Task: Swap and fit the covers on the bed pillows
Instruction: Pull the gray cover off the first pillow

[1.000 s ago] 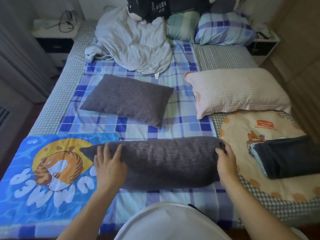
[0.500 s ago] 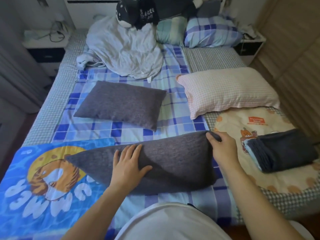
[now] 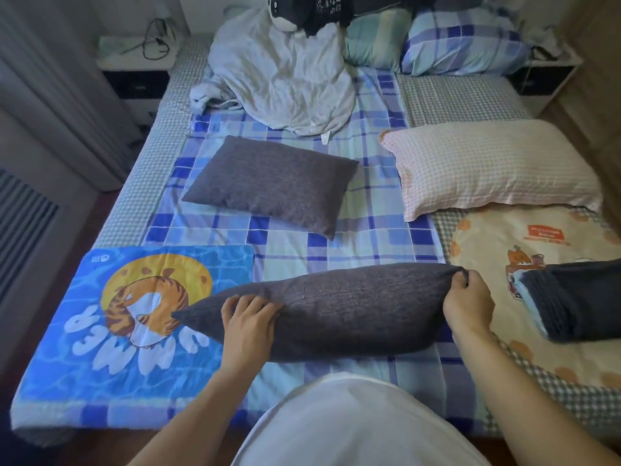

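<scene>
At bed's near edge: left hand point(image 3: 247, 326) and right hand point(image 3: 467, 302) grip grey pillow point(image 3: 339, 307); tug corners taut, evenly.

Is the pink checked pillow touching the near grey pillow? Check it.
No: the pink checked pillow lies farther up the bed on the right, with blue plaid sheet showing between it and the near grey pillow.
</scene>
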